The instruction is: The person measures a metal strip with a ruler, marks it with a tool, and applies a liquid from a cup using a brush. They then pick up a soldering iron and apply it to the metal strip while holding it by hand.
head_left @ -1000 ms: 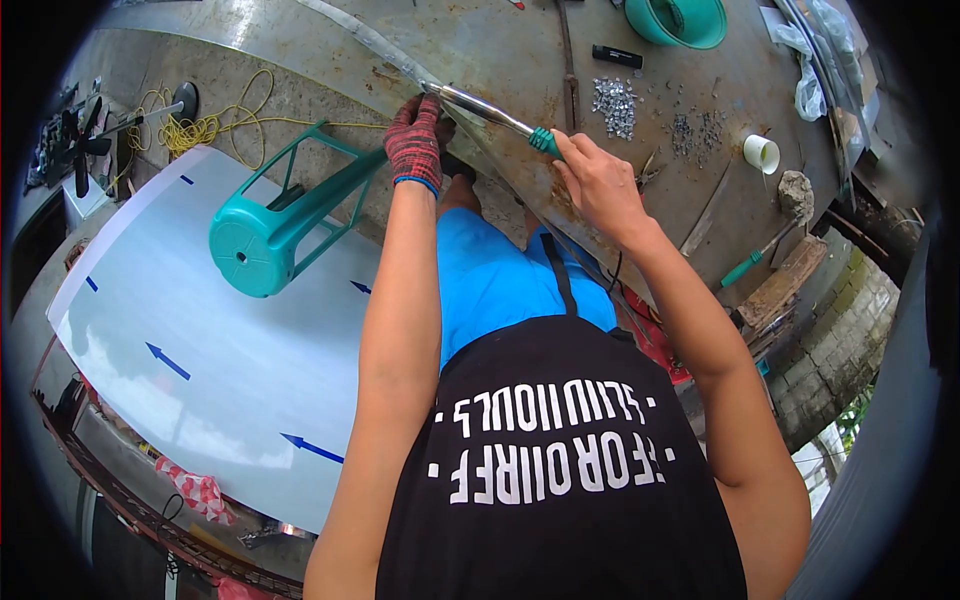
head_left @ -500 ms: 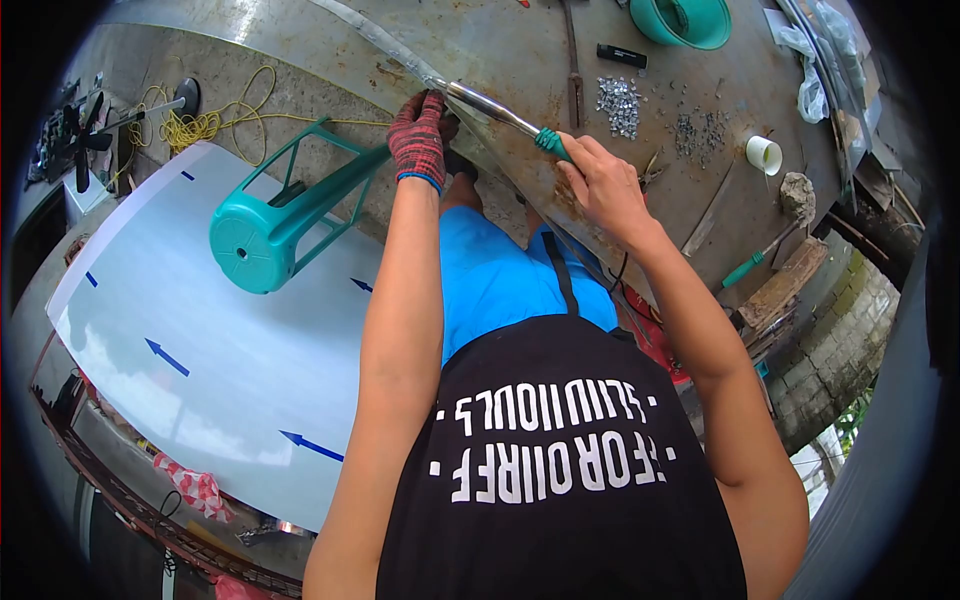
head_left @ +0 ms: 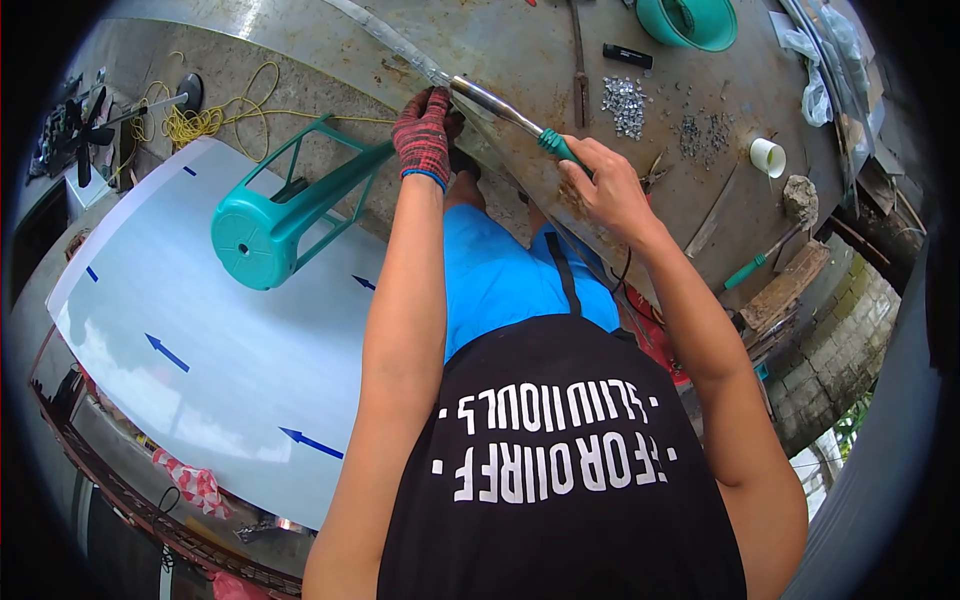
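Note:
My left hand [head_left: 424,135], in a red and black knit glove, is closed at the edge of the metal-topped table. Its fingers appear to pinch the end of a narrow grey strip [head_left: 385,38] that runs over the tabletop; the fingertips are partly hidden. In my bare right hand [head_left: 608,188] is the green handle of a tool with a shiny metal barrel [head_left: 492,103], which looks like a soldering iron. The barrel's far end reaches the strip beside my gloved fingers, and its tip is too small to make out.
Scattered metal bits [head_left: 625,108], a black box [head_left: 627,55], a green basin [head_left: 690,25], a white cup [head_left: 768,157] and another green-handled tool [head_left: 745,272] lie on the rusty table [head_left: 510,45]. At left, a green stool [head_left: 250,245] lies tipped on a pale arrow-marked sheet [head_left: 220,400], near yellow cord [head_left: 190,128].
Both hands and the tool keep nearly the same pose. The whole view has shifted very slightly, and the grip on the tool is the same.

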Demonstrator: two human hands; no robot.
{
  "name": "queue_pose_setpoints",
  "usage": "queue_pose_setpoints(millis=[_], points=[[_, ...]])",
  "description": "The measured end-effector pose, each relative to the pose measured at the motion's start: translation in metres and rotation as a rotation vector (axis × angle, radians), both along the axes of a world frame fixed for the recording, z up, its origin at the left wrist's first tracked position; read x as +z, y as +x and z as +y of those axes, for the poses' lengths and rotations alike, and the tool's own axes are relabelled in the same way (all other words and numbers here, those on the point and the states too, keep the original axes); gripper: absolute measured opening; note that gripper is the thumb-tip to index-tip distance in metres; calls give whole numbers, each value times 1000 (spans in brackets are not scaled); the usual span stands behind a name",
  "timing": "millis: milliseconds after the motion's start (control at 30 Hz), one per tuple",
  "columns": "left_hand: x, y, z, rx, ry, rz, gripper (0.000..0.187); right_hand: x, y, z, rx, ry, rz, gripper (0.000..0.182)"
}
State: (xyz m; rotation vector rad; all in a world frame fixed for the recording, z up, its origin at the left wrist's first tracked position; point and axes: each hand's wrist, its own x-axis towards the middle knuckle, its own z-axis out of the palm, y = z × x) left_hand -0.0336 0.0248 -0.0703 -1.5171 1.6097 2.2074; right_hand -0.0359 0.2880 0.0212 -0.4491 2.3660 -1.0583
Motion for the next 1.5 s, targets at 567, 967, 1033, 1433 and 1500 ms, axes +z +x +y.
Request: queue_pose_setpoints(millis=[567,967,1033,1433,1500], points=[[-1,1,0,11,18,21,34,-3,5,4,42,71,60,32],[-6,2,-4,-58,-1,0,35,0,6,3,147,188,238,40],[-1,1,-3,-51,5,-2,35,-1,5,3,149,175,256,40],[4,-1,0,-14,27,4,34,3,-1,4,90,71,17,35],[6,-1,1,-21,23,-2,35,6,0,3,77,62,20,35]])
